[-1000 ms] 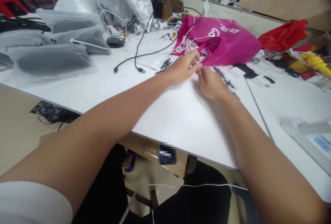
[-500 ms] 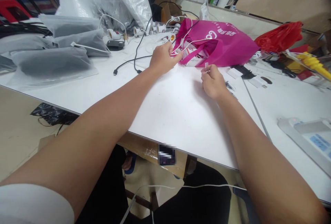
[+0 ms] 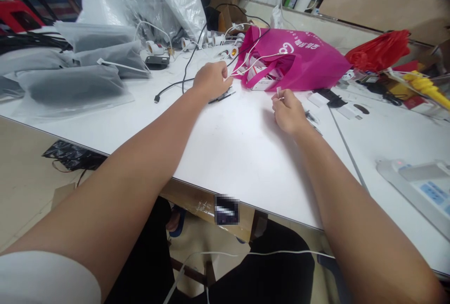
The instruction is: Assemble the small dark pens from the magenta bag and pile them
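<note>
Clear piece (image 3: pixel 279 91): small, poking up from the right hand (image 3: pixel 288 111), near the pink bag (image 3: pixel 316 63) on the table (image 3: pixel 242 154).
Right hand: grip pinched on it.
Left hand (image 3: pixel 211 80): fingers curled beside slim dark parts (image 3: pixel 222 97); cannot tell if its grip holds anything.
Work between hands: seemingly, handling small parts.
Next move: probably calls for precise fingertips.
</note>
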